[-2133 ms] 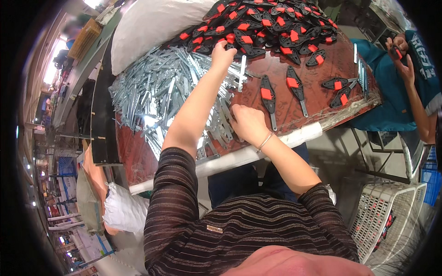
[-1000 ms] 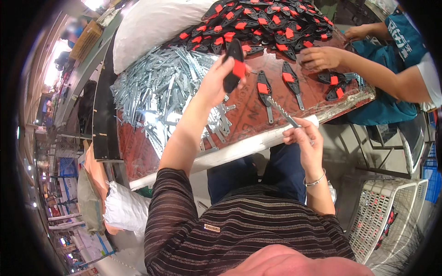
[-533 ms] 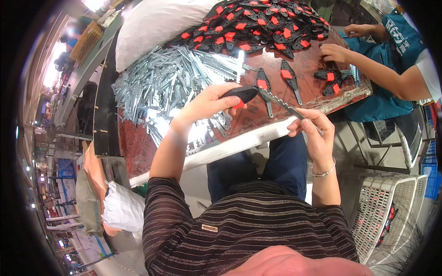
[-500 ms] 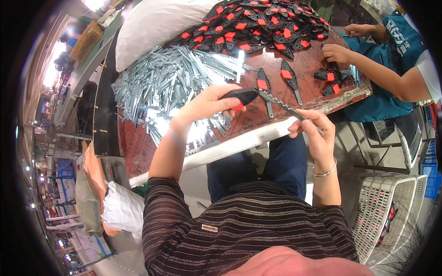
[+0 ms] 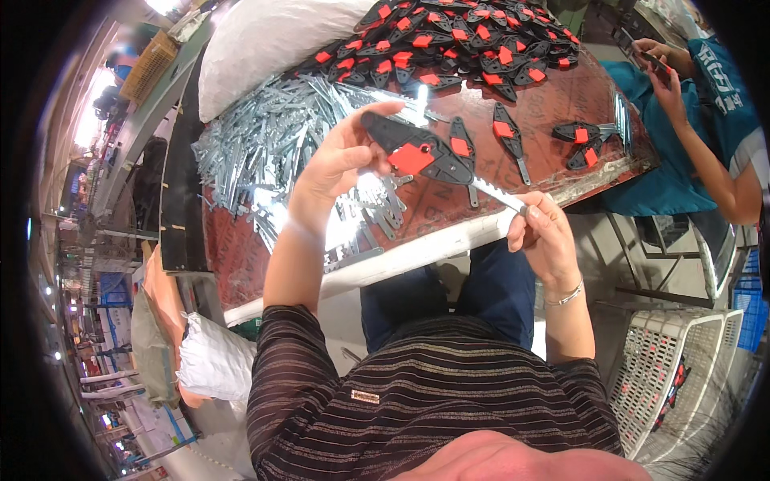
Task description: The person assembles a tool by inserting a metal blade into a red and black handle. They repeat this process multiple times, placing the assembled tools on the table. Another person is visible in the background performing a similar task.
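Observation:
Between my hands, above the near edge of the table, is a black plastic piece with a red tab [image 5: 437, 167]. A notched metal strip [image 5: 493, 192] sticks out of its pointed end. My left hand [image 5: 345, 156] is closed on the wide black end, thumb below and fingers behind. The strip's free end is pinched between thumb and fingers of my right hand [image 5: 545, 236]. Just beyond lie two similar pieces with strips, one black-and-red piece [image 5: 460, 148] partly behind the held one and another [image 5: 507, 132] farther right. Loose metal strips [image 5: 265, 152] are heaped beside my left hand.
A big pile of black-and-red pieces [image 5: 473, 40] covers the table's far side, next to a white sack [image 5: 273, 48]. Several pieces [image 5: 581, 144] lie at the right edge. A co-worker's hands [image 5: 666, 80] hold a dark piece there. White crates [image 5: 654, 369] stand low at right.
The held piece has turned so its broad face and red tab show, and my left hand has moved up and left. The co-worker's hands have lifted away from the table.

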### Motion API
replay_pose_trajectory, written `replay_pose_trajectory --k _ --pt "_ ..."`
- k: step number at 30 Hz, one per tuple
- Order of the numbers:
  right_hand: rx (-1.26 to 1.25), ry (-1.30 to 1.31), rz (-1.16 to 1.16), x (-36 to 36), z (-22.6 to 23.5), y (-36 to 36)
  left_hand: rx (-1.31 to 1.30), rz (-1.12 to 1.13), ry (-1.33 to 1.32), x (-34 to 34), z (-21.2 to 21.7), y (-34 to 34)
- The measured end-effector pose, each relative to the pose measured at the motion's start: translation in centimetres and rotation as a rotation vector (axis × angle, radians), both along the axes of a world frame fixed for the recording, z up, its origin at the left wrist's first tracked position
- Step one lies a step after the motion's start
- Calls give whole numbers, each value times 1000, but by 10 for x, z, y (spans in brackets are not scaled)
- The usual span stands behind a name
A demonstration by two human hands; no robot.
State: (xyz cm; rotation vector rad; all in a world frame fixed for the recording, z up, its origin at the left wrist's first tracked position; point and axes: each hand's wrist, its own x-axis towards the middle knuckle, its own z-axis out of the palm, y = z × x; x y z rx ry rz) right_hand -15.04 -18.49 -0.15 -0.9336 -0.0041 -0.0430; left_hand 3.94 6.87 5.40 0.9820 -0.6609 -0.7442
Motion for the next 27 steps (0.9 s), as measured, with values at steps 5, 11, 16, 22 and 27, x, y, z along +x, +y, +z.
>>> replay_pose_trajectory --k 5,11,16,22,27 --pt "134 12 -4 0 -10 24 -212 108 110 -20 -37 -19" --pt "297 17 31 5 -7 45 -385 248 76 -53 -28 -57" --pt "350 47 -18 10 -6 59 -337 404 18 -52 -34 -68" --pt "339 36 -102 28 -2 71 -270 417 28 -64 -40 -82" --pt "231 34 -249 40 -6 57 -404 273 250 -45 -57 -77"
